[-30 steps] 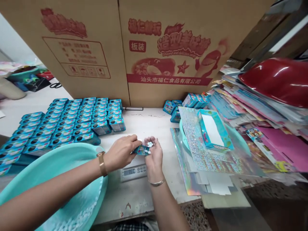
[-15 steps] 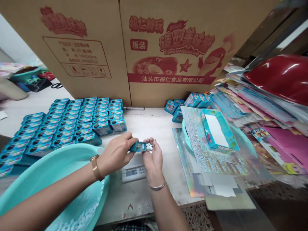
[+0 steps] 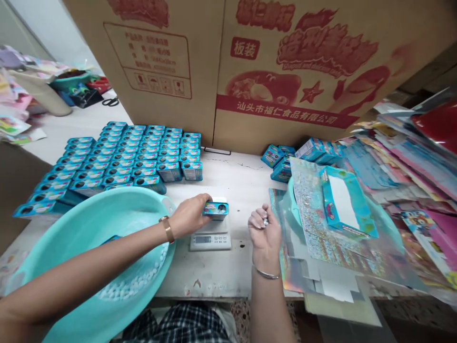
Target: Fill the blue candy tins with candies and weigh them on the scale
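My left hand [image 3: 188,216] grips a small blue tin [image 3: 215,210] and holds it on top of the little white scale [image 3: 210,236] at the table's middle. My right hand [image 3: 263,230] hovers to the right of the scale, fingers curled shut around a few small white candies. A large teal basin [image 3: 91,252] with white candies at its bottom sits under my left forearm.
Rows of several filled blue tins [image 3: 117,164] cover the table's left. Big cardboard cartons [image 3: 257,66] wall the back. More tins [image 3: 282,162], a second teal basin [image 3: 291,209] under holographic sheets, an open blue box [image 3: 344,202] and stacked printed cards lie right.
The hands were together with candies going from my right palm into the tin. Now they are apart: my left hand has set the tin on the scale, my right has closed.
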Demonstrator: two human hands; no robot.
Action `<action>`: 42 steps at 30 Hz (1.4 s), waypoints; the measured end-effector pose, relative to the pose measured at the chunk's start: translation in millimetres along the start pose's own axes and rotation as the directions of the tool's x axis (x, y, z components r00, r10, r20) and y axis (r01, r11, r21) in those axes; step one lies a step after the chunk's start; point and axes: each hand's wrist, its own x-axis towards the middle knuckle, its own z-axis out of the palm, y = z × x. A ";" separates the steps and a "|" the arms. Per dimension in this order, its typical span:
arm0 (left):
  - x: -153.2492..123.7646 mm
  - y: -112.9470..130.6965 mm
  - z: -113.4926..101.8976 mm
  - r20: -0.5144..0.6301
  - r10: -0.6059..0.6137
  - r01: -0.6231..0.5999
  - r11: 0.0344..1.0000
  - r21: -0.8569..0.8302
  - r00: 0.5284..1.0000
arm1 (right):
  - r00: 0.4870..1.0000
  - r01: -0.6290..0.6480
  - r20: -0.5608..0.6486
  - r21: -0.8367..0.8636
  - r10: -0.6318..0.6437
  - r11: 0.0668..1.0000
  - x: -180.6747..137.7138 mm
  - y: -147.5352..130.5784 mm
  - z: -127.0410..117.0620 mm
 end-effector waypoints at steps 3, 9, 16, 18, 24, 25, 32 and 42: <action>-15.0 4.0 -22.8 -0.082 0.085 -0.081 0.996 0.047 0.993 | 1.000 0.013 -0.009 -0.052 -0.014 0.999 -8.6 -10.9 -11.1; -43.2 3.0 -78.8 -0.316 0.106 -0.148 0.982 -0.114 0.943 | 0.986 0.018 -0.161 -0.148 -0.042 0.989 -19.2 -21.3 -32.2; -49.7 -29.0 -71.7 -0.264 0.053 -0.106 0.976 -0.191 0.963 | 0.994 -0.058 -0.100 -0.182 0.040 0.982 -18.5 -18.4 -33.2; -48.9 -33.9 -68.1 -0.239 0.048 -0.093 0.979 -0.182 0.970 | 0.996 -0.036 -0.084 -0.213 0.018 0.976 -18.2 -16.2 -26.0; -45.9 -37.3 -61.0 -0.193 0.102 -0.132 0.979 -0.153 0.976 | 0.997 0.038 -0.047 -0.352 -0.058 0.935 -19.3 -7.8 2.7; -45.9 -37.7 -59.5 -0.189 0.107 -0.136 0.979 -0.150 0.976 | 0.997 0.049 -0.032 -0.383 -0.067 0.923 -19.8 -6.3 6.6; -45.1 -38.2 -45.0 -0.135 0.142 -0.158 0.980 -0.122 0.981 | 0.993 0.115 0.082 -0.754 -0.082 0.647 -25.4 5.5 24.9; -32.7 -23.4 -26.0 -0.061 0.165 -0.172 0.975 -0.139 0.984 | 0.912 0.410 0.377 -0.855 0.163 -0.318 -25.4 27.6 61.3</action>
